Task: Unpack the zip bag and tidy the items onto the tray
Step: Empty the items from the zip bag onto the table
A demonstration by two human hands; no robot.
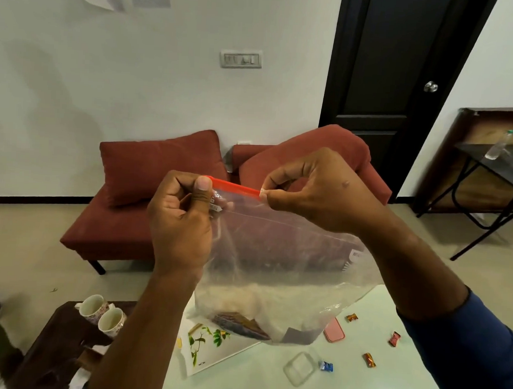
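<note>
Left hand (pixel 179 223): grip pinched on zip bag (pixel 278 264) at red seal's (pixel 235 187) left end.
Right hand (pixel 321 188): grip pinched on seal's right end.
Bag: held above glass worktop (pixel 269 373).

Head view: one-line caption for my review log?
Both hands, left hand and right hand, pinch the red seal of a clear zip bag above the table.

Two bare forearms reach in from the bottom edge; the left hand (pixel 180 220) has no ring, band or watch, and its forearm is uncovered as far as the frame shows; its thumbnail is short and pale. The right hand (pixel 321 188) carries a small dark mark on its back; a blue sleeve (pixel 464 348), pushed up, covers the right arm from mid-forearm.
</note>
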